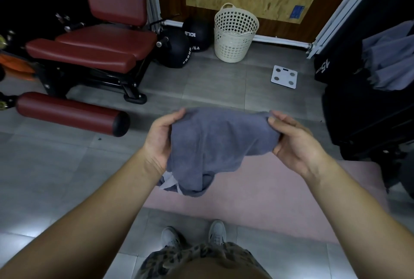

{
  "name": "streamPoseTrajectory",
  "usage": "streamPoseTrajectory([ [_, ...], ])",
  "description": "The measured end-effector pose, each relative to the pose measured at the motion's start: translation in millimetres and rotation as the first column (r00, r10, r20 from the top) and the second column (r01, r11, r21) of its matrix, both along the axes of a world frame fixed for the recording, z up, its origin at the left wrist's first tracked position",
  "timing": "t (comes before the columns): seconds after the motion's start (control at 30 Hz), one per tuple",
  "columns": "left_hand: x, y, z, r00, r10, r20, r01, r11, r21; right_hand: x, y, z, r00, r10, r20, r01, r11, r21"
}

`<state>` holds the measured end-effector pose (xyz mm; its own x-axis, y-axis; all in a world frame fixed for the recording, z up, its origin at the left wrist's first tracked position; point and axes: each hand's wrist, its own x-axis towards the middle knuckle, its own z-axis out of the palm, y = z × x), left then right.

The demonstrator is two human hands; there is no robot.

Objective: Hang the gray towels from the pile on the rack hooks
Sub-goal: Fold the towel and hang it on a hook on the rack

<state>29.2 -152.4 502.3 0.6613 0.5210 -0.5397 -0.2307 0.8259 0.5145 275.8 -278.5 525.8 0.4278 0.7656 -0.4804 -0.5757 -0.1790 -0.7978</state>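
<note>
Head view: at far left a red padded gym bench (pixel 89 48) is seen, with black medicine balls (pixel 179 48) and a cream perforated laundry basket (pixel 235 32) beside it against the wall. At centre, a gray towel (pixel 219 142) is held up above a pink mat (pixel 268 189); its left edge is gripped by the closed left hand (pixel 160 137), its right edge by the closed right hand (pixel 293 142). A white bathroom scale (pixel 284 76) lies on the floor. At far right, more gray towels (pixel 389 59) are draped over black equipment.

A gray tiled floor (pixel 56 166) carries a pink mat (pixel 257 189), white scale (pixel 284 76) and cream basket (pixel 234 34).
</note>
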Motion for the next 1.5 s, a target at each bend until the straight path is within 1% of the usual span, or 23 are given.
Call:
streamPoseTrajectory([
  [0.03,-0.7,-1.6,-2.1,0.999,0.006,0.031,-0.006,1.000,0.008,1.3,4.1,2.4,0.999,-0.033,0.024,0.033,0.999,-0.009],
  [0.1,-1.7,-5.9,-4.4,0.994,-0.092,0.051,0.092,0.996,0.009,0.9,11.5,4.7,0.995,-0.031,0.097,0.036,0.998,-0.042],
  [0.2,-0.6,-9.2,-2.4,0.975,-0.221,-0.017,0.222,0.975,0.024,-0.5,19.0,3.8,0.986,-0.029,0.165,0.041,0.996,-0.073],
  [0.23,0.5,-8.9,-0.7,0.976,-0.211,-0.050,0.213,0.976,0.033,0.0,19.8,1.8,0.980,-0.027,0.197,0.045,0.995,-0.089],
  [0.27,1.8,-8.0,2.2,0.983,-0.168,-0.075,0.171,0.985,0.030,-0.3,20.2,-0.9,0.959,-0.006,0.283,0.044,0.991,-0.129],
  [0.33,6.1,-5.3,9.5,0.996,-0.060,-0.072,0.060,0.998,-0.006,-7.0,17.4,-2.6,0.851,0.052,0.523,0.065,0.977,-0.202],
  [0.37,8.9,-3.8,12.0,0.999,-0.010,-0.048,0.008,1.000,-0.030,-12.7,14.2,-1.5,0.798,0.065,0.599,0.067,0.978,-0.195],
  [0.4,11.7,-2.7,14.7,0.999,0.044,-0.029,-0.046,0.998,-0.050,-20.5,10.2,1.5,0.773,0.082,0.629,0.024,0.987,-0.159],
  [0.47,16.4,-0.2,17.9,0.989,0.146,-0.009,-0.147,0.986,-0.081,-38.5,-0.9,10.9,0.773,0.181,0.608,-0.191,0.980,-0.048],
  [0.53,18.0,2.7,18.0,0.982,0.188,0.000,-0.186,0.975,-0.122,-53.8,-11.4,22.1,0.750,0.335,0.571,-0.417,0.909,0.014],
  [0.6,17.3,5.8,17.4,0.982,0.191,0.007,-0.187,0.967,-0.174,-59.7,-15.3,22.7,0.617,0.452,0.644,-0.560,0.827,-0.044],
  [0.67,17.1,8.3,17.6,0.977,0.214,0.002,-0.209,0.956,-0.205,-61.4,-13.7,17.3,0.472,0.483,0.738,-0.594,0.793,-0.139],
  [0.7,17.3,9.4,17.9,0.972,0.237,-0.004,-0.232,0.950,-0.210,-61.6,-12.3,14.3,0.422,0.475,0.772,-0.593,0.789,-0.162],
  [0.83,20.3,9.1,21.4,0.953,0.303,-0.025,-0.302,0.934,-0.193,-61.2,-9.1,7.8,0.333,0.415,0.847,-0.585,0.795,-0.160],
  [0.97,21.2,7.8,23.3,0.940,0.336,-0.048,-0.339,0.918,-0.204,-59.3,-6.8,0.8,0.179,0.404,0.897,-0.572,0.785,-0.239],
  [1.03,19.9,8.6,22.9,0.936,0.348,-0.048,-0.349,0.912,-0.216,-58.0,-7.0,-0.1,0.136,0.393,0.909,-0.561,0.787,-0.257],
  [1.1,18.1,10.9,20.8,0.932,0.360,-0.046,-0.361,0.906,-0.220,-57.0,-7.9,2.2,0.157,0.389,0.908,-0.553,0.796,-0.246],
  [1.2,14.0,14.5,17.0,0.920,0.387,-0.067,-0.392,0.895,-0.214,-55.6,-10.7,5.6,0.279,0.361,0.890,-0.551,0.819,-0.159],
  [1.27,9.6,19.5,13.8,0.909,0.408,-0.087,-0.416,0.879,-0.232,-53.1,-14.6,9.0,0.331,0.377,0.865,-0.574,0.808,-0.132],
  [1.37,6.0,24.1,11.6,0.908,0.407,-0.097,-0.419,0.878,-0.233,-48.6,-19.8,15.2,0.339,0.519,0.785,-0.646,0.735,-0.206],
  [1.4,6.4,23.4,12.0,0.912,0.399,-0.099,-0.411,0.886,-0.213,-47.6,-20.5,16.5,0.362,0.560,0.745,-0.657,0.720,-0.223],
  [1.43,7.2,20.6,14.6,0.916,0.386,-0.109,-0.400,0.898,-0.183,-47.1,-20.3,17.0,0.404,0.571,0.715,-0.647,0.730,-0.218],
  [1.5,9.1,13.4,19.4,0.936,0.337,-0.102,-0.348,0.928,-0.129,-45.9,-15.8,15.4,0.514,0.500,0.698,-0.554,0.814,-0.175],
])
